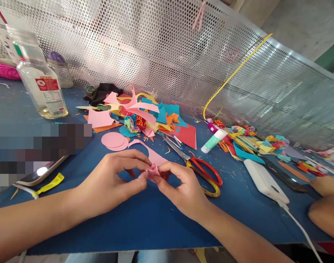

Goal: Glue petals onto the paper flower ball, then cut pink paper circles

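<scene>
Between my two hands is a small crumpled piece of pink paper, folded or rolled, held just above the blue table. My left hand pinches its left side with thumb and fingers. On the other side, my right hand grips it between thumb and forefinger. Pink paper circles lie overlapped beyond my left hand. A pink paper offcut with a curved edge rests behind the fingers. Scissors with red and yellow handles lie right beside my right hand.
Colourful paper scraps and a paper flower ball lie against the perforated metal panel. A glue stick, a white power bank with cable, a bottle and a phone surround the work area. Another person's hand is at right.
</scene>
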Available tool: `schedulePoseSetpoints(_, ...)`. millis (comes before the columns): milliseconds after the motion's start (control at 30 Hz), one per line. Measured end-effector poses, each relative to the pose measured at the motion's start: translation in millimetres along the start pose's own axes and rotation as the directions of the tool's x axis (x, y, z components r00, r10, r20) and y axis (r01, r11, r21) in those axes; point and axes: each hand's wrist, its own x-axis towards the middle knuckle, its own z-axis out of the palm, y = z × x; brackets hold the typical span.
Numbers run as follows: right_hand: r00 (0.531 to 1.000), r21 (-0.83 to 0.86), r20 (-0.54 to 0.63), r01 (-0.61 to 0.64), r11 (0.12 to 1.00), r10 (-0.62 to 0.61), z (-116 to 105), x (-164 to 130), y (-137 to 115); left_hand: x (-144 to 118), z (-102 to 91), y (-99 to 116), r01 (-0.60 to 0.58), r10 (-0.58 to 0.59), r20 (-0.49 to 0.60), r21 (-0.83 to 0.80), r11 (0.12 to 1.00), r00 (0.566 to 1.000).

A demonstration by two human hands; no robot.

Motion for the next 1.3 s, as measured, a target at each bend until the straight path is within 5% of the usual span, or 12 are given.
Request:
schedulePoseSetpoints(400, 0.991, 0.005, 0.024, 0.132, 0.991, -0.132, -0.5, -1.2, -4.8, 4.0, -1.0, -1.7, -0.029, 0.029, 0.083, 0.004, 1.000, 0.996)
schedulePoseSetpoints(633, 0.991, 0.072, 0.125, 0.033, 0.997, -0.041, -3.6, -1.0, -2.9, 3.9, 0.4, -2.5, 0.021, -0.010, 0.133, -0.075, 0.997, 0.991)
schedulePoseSetpoints(900, 0.970, -0.100, -0.085, 0.219, 0.971, -0.227, 0.8, -1.3, -4.0, -0.1, 5.4, -0.6, 0.081, -0.061, 0.141, -0.142, 0.986, 0.988)
schedulePoseSetpoints(1300, 0.980, -0.075, -0.103, 0.166, 0.983, -0.173, 1.2, -0.8, -3.2, 0.1, 3.8, 1.6, 0.129, -0.120, 0.087, -0.101, 0.987, 0.989)
